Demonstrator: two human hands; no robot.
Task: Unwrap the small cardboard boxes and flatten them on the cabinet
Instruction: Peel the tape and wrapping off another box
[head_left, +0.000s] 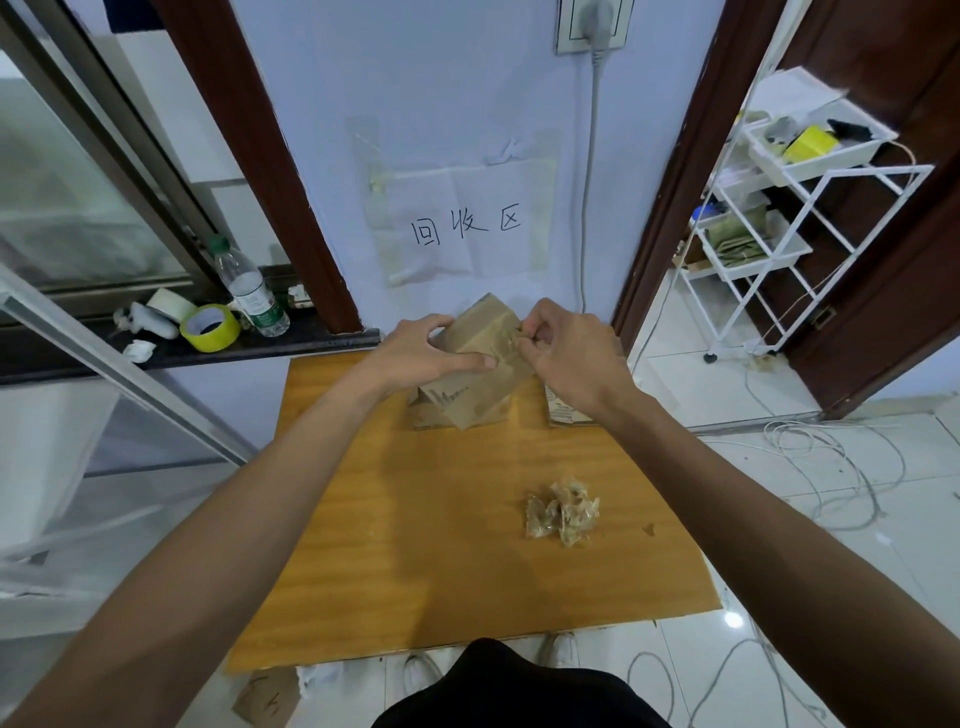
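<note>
A small brown cardboard box (480, 364) is held tilted above the far end of the wooden cabinet top (441, 519). My left hand (423, 353) grips its left side, thumb along the front face. My right hand (566, 348) pinches a strip of clear tape at the box's upper right edge. Under the box lies another piece of cardboard (431, 415). A flattened cardboard piece (563, 410) lies to the right, partly hidden by my right wrist. A crumpled wad of peeled tape (563, 512) rests on the cabinet's right part.
A windowsill on the left carries a yellow tape roll (210, 327), a white tape roll (169, 304) and a plastic bottle (249, 291). A white wire rack (779, 228) stands in the doorway at right. Cables (831, 467) lie on the tiled floor.
</note>
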